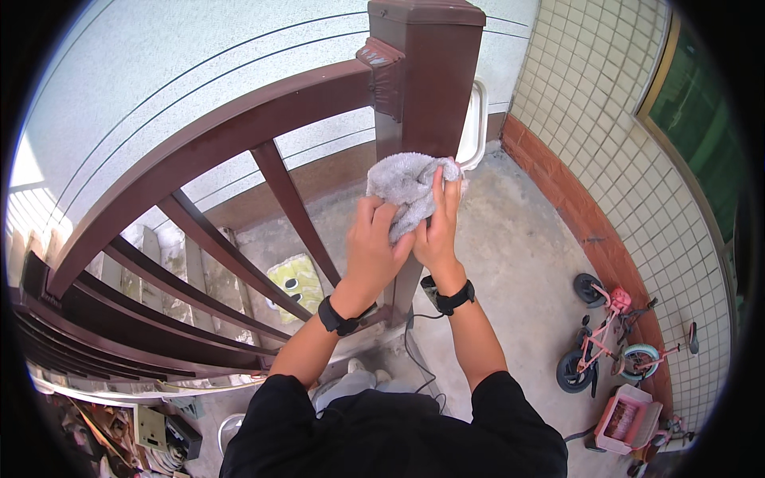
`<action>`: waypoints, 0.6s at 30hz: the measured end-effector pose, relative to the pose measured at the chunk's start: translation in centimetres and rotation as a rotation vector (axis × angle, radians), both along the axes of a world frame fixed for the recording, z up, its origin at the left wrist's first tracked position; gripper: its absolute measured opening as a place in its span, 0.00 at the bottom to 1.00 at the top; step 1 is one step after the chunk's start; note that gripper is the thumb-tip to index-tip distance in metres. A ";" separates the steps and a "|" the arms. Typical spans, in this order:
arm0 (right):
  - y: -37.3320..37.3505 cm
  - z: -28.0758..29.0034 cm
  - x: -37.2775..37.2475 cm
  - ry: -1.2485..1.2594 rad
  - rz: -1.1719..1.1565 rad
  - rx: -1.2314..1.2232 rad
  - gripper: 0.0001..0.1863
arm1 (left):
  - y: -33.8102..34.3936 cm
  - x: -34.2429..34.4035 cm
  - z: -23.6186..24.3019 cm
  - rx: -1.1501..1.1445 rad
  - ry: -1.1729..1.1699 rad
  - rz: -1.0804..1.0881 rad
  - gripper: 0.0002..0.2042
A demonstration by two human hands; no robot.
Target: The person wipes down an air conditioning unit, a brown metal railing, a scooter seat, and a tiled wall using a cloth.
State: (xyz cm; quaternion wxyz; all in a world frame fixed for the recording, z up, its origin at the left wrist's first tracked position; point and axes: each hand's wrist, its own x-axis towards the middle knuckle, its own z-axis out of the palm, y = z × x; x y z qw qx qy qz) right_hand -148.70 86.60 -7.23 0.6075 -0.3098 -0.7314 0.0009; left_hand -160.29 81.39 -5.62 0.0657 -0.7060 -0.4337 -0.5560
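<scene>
A fluffy grey cloth [398, 179] is held against the side of a brown railing post [426, 88] in front of me. My left hand [371, 251] has its curled fingers on the cloth's lower left. My right hand [437, 227] grips the cloth's right side, with fingers reaching up along it. The curved brown railing [215, 131] with its balusters runs down to the left from the post. Black bands circle both wrists.
Concrete steps [171, 255] descend at the left; a yellow-green mat [291, 271] lies on the grey floor [502, 311] below. Pink children's bikes [606, 334] and a pink bin [621, 418] stand along the tiled wall at right. Dark cable crosses the floor; clutter [151, 430] sits lower left.
</scene>
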 end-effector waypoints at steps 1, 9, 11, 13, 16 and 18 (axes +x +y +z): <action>-0.5 -2.3 -0.1 -0.007 0.016 -0.055 0.39 | -0.3 -0.5 -1.9 0.004 0.001 0.004 0.25; -0.4 -1.5 0.8 -0.039 0.004 -0.033 0.38 | -1.1 0.4 -2.3 -0.076 -0.080 -0.041 0.21; 0.1 1.3 1.0 -0.044 0.002 0.034 0.39 | -0.3 0.8 -0.4 -0.034 -0.101 -0.036 0.22; 0.4 3.7 0.9 -0.070 -0.019 0.085 0.40 | 0.1 1.2 1.4 0.012 -0.114 -0.030 0.24; 0.5 4.9 0.8 -0.019 -0.074 0.089 0.39 | 0.4 1.7 2.6 0.034 -0.152 0.000 0.24; 0.3 4.6 -0.1 0.061 -0.122 0.029 0.38 | 0.8 1.6 2.3 0.080 -0.137 -0.009 0.23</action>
